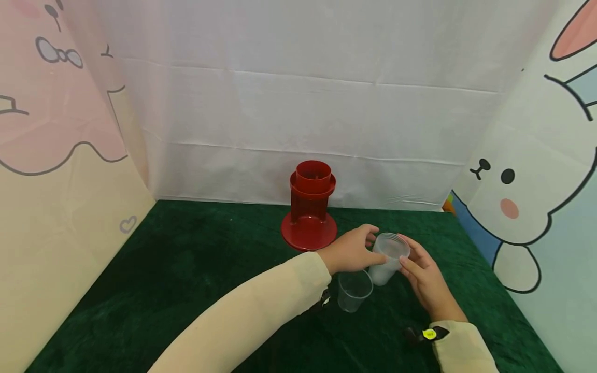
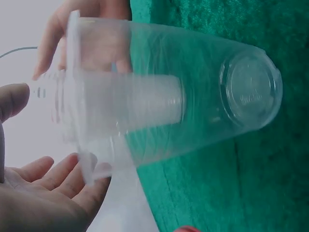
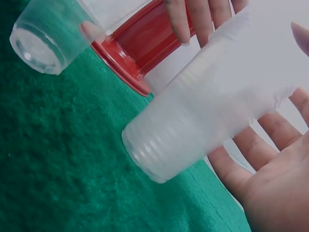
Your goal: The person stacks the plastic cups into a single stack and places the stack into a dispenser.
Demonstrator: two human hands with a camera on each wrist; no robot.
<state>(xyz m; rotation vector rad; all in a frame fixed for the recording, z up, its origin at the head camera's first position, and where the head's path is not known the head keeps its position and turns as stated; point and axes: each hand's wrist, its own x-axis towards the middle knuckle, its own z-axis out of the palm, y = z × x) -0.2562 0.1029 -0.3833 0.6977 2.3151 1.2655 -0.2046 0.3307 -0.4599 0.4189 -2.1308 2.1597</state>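
A stack of clear plastic cups (image 1: 383,270) stands on the green cloth, tilted in the wrist views. On its right side my right hand (image 1: 422,280) holds it near the rim, thumb in front and fingers around the far side. My left hand (image 1: 351,249) reaches to the stack's left side, thumb and fingers spread near the rim; whether they touch it is hard to tell. In the left wrist view the left fingers (image 2: 65,181) are parted. A single clear plastic cup (image 1: 354,294) stands upright just left of the stack, below the left hand.
A red cylindrical stand (image 1: 311,207) with a round base stands behind the left hand, near the back white curtain (image 1: 298,114). Green cloth (image 1: 154,280) covers the table. Printed cartoon curtains (image 1: 527,207) enclose both sides.
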